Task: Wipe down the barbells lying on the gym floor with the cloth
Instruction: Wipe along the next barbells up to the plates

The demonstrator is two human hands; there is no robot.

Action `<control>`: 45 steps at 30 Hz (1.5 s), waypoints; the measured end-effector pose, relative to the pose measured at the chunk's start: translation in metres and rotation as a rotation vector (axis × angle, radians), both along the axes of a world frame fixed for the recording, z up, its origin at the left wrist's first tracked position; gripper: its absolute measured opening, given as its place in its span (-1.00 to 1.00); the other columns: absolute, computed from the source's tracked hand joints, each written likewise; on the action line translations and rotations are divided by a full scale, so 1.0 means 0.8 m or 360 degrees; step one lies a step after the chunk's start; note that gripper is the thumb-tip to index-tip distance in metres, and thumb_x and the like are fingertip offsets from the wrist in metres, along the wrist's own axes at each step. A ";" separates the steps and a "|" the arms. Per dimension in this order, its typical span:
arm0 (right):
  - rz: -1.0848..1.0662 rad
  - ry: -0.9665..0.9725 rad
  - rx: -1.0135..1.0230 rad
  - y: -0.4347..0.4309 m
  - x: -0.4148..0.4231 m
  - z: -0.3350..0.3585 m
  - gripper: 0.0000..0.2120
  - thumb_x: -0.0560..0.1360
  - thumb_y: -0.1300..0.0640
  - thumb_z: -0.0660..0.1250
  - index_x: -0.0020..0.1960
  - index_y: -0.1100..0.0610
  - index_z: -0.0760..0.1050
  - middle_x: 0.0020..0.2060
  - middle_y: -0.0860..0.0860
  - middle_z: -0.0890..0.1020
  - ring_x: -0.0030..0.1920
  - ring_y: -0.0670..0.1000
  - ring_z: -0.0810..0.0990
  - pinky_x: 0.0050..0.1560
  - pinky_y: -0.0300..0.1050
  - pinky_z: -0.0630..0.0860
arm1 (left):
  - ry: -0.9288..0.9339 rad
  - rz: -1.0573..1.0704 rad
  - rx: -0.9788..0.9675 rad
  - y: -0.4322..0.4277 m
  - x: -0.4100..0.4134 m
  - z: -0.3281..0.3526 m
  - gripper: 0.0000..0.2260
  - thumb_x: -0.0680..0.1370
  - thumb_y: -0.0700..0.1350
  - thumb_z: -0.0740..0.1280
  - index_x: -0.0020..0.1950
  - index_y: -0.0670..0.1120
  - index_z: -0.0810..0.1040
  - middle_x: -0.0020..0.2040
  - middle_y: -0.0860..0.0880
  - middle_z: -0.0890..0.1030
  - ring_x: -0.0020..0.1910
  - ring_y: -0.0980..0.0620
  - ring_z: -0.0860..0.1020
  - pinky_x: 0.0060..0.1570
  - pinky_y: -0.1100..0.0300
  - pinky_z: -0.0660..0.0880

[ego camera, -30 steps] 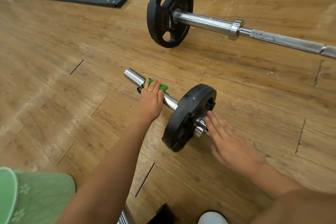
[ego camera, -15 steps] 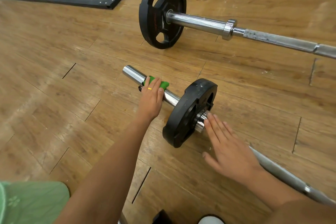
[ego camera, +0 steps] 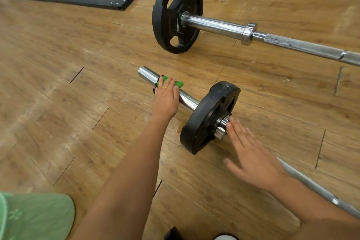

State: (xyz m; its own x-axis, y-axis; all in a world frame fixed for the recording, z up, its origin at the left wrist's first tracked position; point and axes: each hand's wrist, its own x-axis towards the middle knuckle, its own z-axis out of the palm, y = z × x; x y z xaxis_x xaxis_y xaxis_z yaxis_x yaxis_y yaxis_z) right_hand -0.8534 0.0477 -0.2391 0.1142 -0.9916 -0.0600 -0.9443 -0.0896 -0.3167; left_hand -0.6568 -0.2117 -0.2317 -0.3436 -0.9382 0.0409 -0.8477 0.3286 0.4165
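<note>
The left hand (ego camera: 166,96) grips the cloth (ego camera: 178,83) around the near barbell (ego camera: 146,74) at its chrome end, left of the plate (ego camera: 206,121). The right hand (ego camera: 251,154) lies flat, fingers straight, touching the bar. The shaft and the far barbell (ego camera: 220,26) likely remain to be wiped.

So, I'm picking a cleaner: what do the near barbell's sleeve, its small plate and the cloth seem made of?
The sleeve: probably chromed steel, mirror-bright with sharp highlights. The small plate: matte black, scuffed with pale specks; rubber or coated iron, unclear which. The cloth, under the left hand: soft green fabric, dull and bunched; the weave is too small to tell.
</note>
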 end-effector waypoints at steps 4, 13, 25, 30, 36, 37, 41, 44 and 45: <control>-0.0027 -0.0036 -0.0002 -0.003 -0.006 0.001 -0.12 0.56 -0.25 0.05 0.60 0.14 -0.36 0.61 0.07 -0.27 0.61 -0.01 -0.22 0.54 -0.03 -0.09 | -0.0031 -0.0165 -0.0060 0.019 -0.014 -0.003 -0.49 0.68 0.00 -0.09 0.51 -0.17 0.38 0.52 -0.10 0.38 0.61 -0.14 0.05 0.54 -0.13 0.07; -0.0061 -0.0064 0.0070 -0.010 -0.014 0.010 -0.12 0.53 -0.31 -0.08 0.50 0.05 -0.61 0.51 -0.02 -0.52 0.52 -0.10 -0.47 0.55 -0.13 -0.33 | -0.0166 -0.0138 0.0062 -0.020 -0.021 0.016 -0.57 0.73 -0.04 -0.03 0.54 -0.17 0.34 0.55 -0.10 0.32 0.61 -0.17 0.01 0.53 -0.20 0.07; -0.0064 -0.0038 0.0043 -0.007 -0.005 0.013 -0.11 0.55 -0.31 -0.01 0.57 0.09 -0.45 0.58 0.03 -0.37 0.57 -0.05 -0.36 0.56 -0.01 -0.23 | -0.0270 -0.0255 0.0058 -0.022 -0.017 0.016 -0.57 0.73 -0.03 -0.04 0.54 -0.13 0.35 0.54 -0.07 0.35 0.61 -0.12 0.02 0.55 -0.17 0.02; -0.0053 -0.0037 0.0043 0.000 0.003 0.014 -0.11 0.55 -0.31 0.02 0.60 0.10 -0.39 0.60 0.03 -0.32 0.59 -0.04 -0.30 0.55 -0.02 -0.21 | -0.0140 -0.0434 -0.0009 0.026 -0.003 0.014 -0.58 0.74 -0.04 -0.03 0.56 -0.08 0.32 0.55 -0.02 0.33 0.62 -0.08 0.00 0.55 -0.11 -0.03; -0.0043 0.0027 -0.0003 0.009 0.021 0.010 -0.08 0.53 -0.25 0.15 0.63 0.15 -0.23 0.63 0.09 -0.16 0.61 0.02 -0.18 0.54 0.04 -0.10 | -0.0188 -0.0205 0.0013 0.014 0.003 0.008 -0.56 0.72 -0.03 -0.05 0.51 -0.13 0.38 0.51 -0.06 0.41 0.61 -0.14 0.06 0.53 -0.17 0.07; -0.0042 0.0042 -0.0004 0.012 0.024 0.010 -0.08 0.52 -0.24 0.17 0.63 0.16 -0.21 0.63 0.10 -0.14 0.62 0.02 -0.17 0.54 0.04 -0.09 | -0.0160 -0.0173 0.0014 0.019 0.002 0.007 -0.56 0.71 -0.04 -0.04 0.51 -0.14 0.39 0.50 -0.06 0.41 0.61 -0.13 0.05 0.53 -0.18 0.07; 0.0004 0.0028 0.0028 0.020 0.033 0.012 -0.08 0.51 -0.20 0.21 0.63 0.17 -0.18 0.63 0.10 -0.12 0.62 0.04 -0.14 0.53 0.06 -0.08 | -0.0053 -0.0335 0.0014 0.055 0.027 0.005 -0.53 0.71 0.01 -0.08 0.56 -0.09 0.32 0.55 0.00 0.33 0.62 -0.07 -0.01 0.53 -0.13 -0.03; 0.0068 0.0004 0.0045 0.026 0.041 0.010 -0.07 0.49 -0.15 0.27 0.64 0.16 -0.18 0.63 0.08 -0.12 0.62 0.04 -0.15 0.52 0.06 -0.07 | -0.0074 -0.0295 0.0022 0.043 0.042 0.007 -0.54 0.72 0.01 -0.06 0.57 -0.09 0.31 0.55 -0.01 0.33 0.62 -0.06 0.00 0.53 -0.13 -0.01; 0.0079 -0.0005 0.0056 0.029 0.043 0.010 -0.07 0.49 -0.14 0.28 0.64 0.15 -0.17 0.63 0.08 -0.11 0.62 0.03 -0.15 0.52 0.07 -0.07 | -0.0071 -0.0221 0.0035 0.039 0.041 0.007 -0.56 0.72 -0.01 -0.05 0.56 -0.10 0.32 0.55 -0.02 0.34 0.62 -0.06 0.00 0.54 -0.15 0.00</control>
State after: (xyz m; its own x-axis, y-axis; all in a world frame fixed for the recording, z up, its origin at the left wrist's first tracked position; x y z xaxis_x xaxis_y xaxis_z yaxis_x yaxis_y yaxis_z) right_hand -0.8191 0.0706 -0.2312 0.1632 -0.9821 -0.0940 -0.9379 -0.1249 -0.3236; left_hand -0.6238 -0.1803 -0.2264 -0.4713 -0.8820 0.0024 -0.8124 0.4351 0.3881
